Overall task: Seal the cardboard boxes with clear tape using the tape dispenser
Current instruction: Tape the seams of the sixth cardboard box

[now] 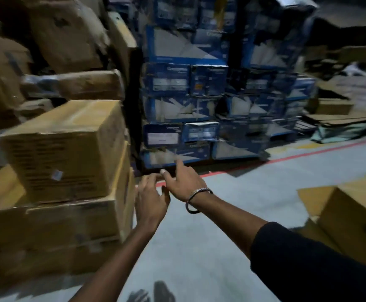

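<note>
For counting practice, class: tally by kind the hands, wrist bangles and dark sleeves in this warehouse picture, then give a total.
Hands: 2, the left hand and the right hand
Wrist bangles: 1, the bangle on the right wrist
Dark sleeves: 1, the sleeve on the right arm
Total: 4

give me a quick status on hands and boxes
Left hand and right hand open, together by the stacked brown cardboard boxes. No tape dispenser in view. Blue printed cartons stacked behind.
</note>
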Demonstrator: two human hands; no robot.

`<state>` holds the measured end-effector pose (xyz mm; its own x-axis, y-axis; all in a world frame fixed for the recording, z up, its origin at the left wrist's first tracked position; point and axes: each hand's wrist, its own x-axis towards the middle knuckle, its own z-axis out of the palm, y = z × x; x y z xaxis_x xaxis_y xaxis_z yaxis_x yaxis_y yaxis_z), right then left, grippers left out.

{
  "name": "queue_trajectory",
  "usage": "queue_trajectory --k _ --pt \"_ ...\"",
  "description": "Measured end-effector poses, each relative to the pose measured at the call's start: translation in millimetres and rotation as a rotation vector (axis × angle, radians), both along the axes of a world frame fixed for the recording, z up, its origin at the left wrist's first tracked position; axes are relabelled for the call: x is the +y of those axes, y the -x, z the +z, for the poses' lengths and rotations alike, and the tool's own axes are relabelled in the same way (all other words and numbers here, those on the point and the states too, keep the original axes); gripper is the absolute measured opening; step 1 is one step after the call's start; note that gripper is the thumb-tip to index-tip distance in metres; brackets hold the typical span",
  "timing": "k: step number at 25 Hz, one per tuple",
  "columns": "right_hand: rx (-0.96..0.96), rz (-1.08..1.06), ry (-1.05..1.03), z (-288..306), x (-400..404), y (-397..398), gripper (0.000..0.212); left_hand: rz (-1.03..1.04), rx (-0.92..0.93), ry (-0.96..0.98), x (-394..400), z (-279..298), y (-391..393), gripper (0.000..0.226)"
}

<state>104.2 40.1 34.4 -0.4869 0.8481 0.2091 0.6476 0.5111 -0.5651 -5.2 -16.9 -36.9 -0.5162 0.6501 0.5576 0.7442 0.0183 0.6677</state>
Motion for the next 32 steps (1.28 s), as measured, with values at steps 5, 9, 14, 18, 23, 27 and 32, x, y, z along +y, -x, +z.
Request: queue_trajectory --k 5,9,14,18,23,27,32 --pt "-0.191 -0.173 0.014 -12.7 -18.0 -144.2 0.075 -0.233 -0.266 0.148 15.2 -35.3 -146.4 0.063" --pt "-0.169 -0.405 -0.025 -45.7 -17.3 -276.9 0.064 -0.436 -0.358 0.225 27.5 -73.0 -261.7 0.051" --pt "-0.408 -0.677 -0.115 -90.0 -27.8 -438.2 0.041 -0.694 -0.412 0.445 15.3 -108.7 -411.3 0.042" --pt "-0.591 -0.941 -0.29 -76.9 -43.7 -553.1 0.046 -0.925 -0.457 0.579 -20.4 -108.8 -519.5 0.048" --pt "-0.429 -1.324 -0.031 -70.9 -56.2 -665.6 0.076 -0.991 -0.561 0.558 -51.4 -87.7 -608.2 0.068" --pt "-0.209 -1.278 0.201 -77.6 -55.3 -685.3 0.083 -0.904 -0.76 0.669 -51.9 -89.9 -652.0 0.095" --pt "-0.299 -1.144 0.096 -52.1 -56.9 -662.4 0.058 -0.89 -0.874 0.682 -57.6 -93.4 -651.1 0.092"
